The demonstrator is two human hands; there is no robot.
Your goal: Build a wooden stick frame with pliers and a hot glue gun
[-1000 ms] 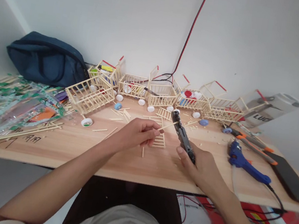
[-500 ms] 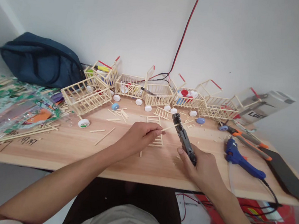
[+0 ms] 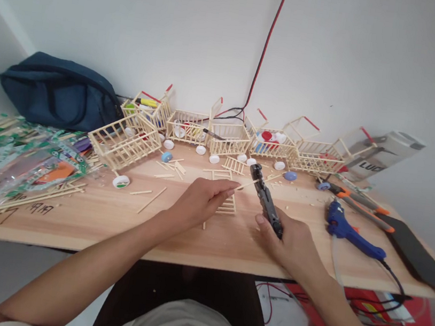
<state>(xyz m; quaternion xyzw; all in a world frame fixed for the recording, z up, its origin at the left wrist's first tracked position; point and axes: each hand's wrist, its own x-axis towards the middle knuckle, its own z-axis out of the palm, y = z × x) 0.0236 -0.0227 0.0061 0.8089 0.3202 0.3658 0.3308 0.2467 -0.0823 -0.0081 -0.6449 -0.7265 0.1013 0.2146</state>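
Note:
My left hand (image 3: 206, 198) pinches a thin wooden stick (image 3: 244, 184) between thumb and fingertips. The stick's far end meets the head of dark metal pliers (image 3: 266, 199). Wrapped round the handles of these pliers is my right hand (image 3: 291, 241), with its thumb along the near side. Under and behind my left fingers lies a small ladder-like stick frame (image 3: 228, 205), partly hidden by the hand. Another little slatted panel (image 3: 235, 165) rests farther back. Cut stick pieces (image 3: 179, 167) are scattered to the left.
Several miniature stick shopping carts (image 3: 125, 142) with bottle-cap wheels line the wall. A blue glue gun (image 3: 353, 237), orange-handled pliers (image 3: 368, 212) and a black phone-like slab (image 3: 417, 253) lie right. Bagged sticks (image 3: 45, 160) and a dark blue bag (image 3: 59, 91) occupy the left.
Both hands keep nearly the same place, and the pliers shift very slightly left. The stick stretched clearly past the pliers' head before; now less of it shows beyond the head.

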